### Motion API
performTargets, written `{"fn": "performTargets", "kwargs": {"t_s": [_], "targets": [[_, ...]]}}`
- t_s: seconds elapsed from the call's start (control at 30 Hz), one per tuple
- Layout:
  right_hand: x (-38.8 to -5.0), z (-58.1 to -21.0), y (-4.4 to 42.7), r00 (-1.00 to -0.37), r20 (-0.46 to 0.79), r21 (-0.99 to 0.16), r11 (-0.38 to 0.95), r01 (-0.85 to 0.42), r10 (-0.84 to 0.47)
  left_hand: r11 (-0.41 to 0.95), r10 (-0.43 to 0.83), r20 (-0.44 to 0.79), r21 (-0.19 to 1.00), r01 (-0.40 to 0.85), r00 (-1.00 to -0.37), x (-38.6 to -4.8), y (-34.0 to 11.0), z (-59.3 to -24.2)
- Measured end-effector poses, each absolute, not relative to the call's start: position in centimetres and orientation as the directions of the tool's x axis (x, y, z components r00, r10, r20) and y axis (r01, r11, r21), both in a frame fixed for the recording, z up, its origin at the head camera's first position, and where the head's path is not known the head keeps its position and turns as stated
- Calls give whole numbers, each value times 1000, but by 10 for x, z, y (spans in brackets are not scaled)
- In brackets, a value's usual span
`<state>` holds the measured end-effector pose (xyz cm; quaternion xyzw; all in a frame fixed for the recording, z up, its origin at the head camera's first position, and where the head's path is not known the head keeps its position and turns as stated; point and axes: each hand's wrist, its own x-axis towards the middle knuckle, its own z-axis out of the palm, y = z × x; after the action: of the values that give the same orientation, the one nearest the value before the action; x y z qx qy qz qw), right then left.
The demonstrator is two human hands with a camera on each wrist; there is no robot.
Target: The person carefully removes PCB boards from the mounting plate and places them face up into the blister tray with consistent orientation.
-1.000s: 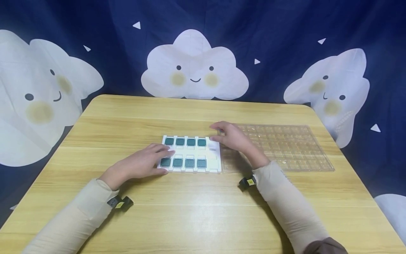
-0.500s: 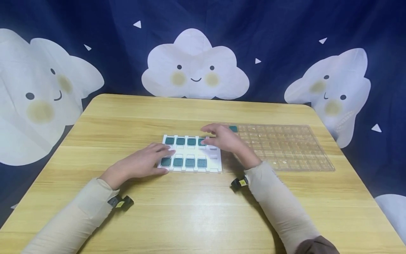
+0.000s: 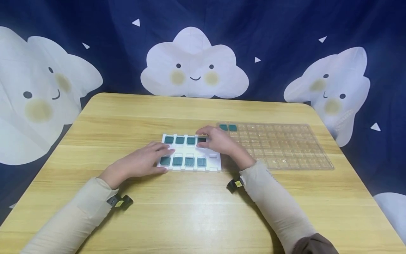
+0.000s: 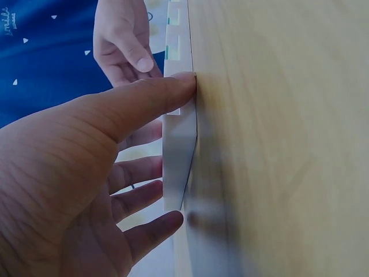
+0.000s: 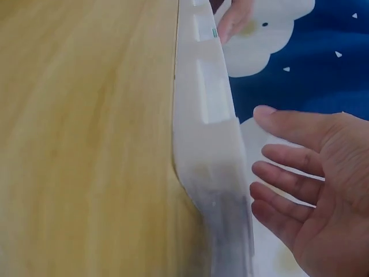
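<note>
A white tray (image 3: 214,163) with two rows of green square chips (image 3: 189,162) lies mid-table. My left hand (image 3: 139,162) rests on its left end. In the left wrist view, the thumb (image 4: 147,101) touches the tray's front side, and the fairly straight fingers reach past the edge. My right hand (image 3: 220,141) hovers over the tray's far row, fingers spread around a partly hidden dark green chip (image 3: 201,140). From the right wrist, that hand's thumb and fingers appear apart, with nothing seen between them. Whether a fingertip touches the chip is hidden.
Right of the white tray lies a clear plastic tray (image 3: 285,146) with many small pockets. Two green chips (image 3: 233,127) sit in its far-left pockets. The wooden table (image 3: 196,211) extends to a blue cloud-print curtain (image 3: 272,28).
My right hand has moved left from the clear tray's corner to the white tray's far row, uncovering two green chips in the clear tray. The left hand has stayed in place.
</note>
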<state>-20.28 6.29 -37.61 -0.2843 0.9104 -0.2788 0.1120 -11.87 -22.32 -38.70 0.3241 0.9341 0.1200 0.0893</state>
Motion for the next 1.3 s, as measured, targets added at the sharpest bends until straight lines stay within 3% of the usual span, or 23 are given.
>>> {"fn": "performTargets", "kwargs": {"t_s": [0.37,1.3], "targets": [[-204,-378,62,-840,-61,-535,728,-429,-540,761,628,-85,275,588,-773,-119,-223,-384],[-199,-385,58,-816,-5,-434,736,-519,-578,764,623,-80,273,584,-778,-118,-223,-387]]}}
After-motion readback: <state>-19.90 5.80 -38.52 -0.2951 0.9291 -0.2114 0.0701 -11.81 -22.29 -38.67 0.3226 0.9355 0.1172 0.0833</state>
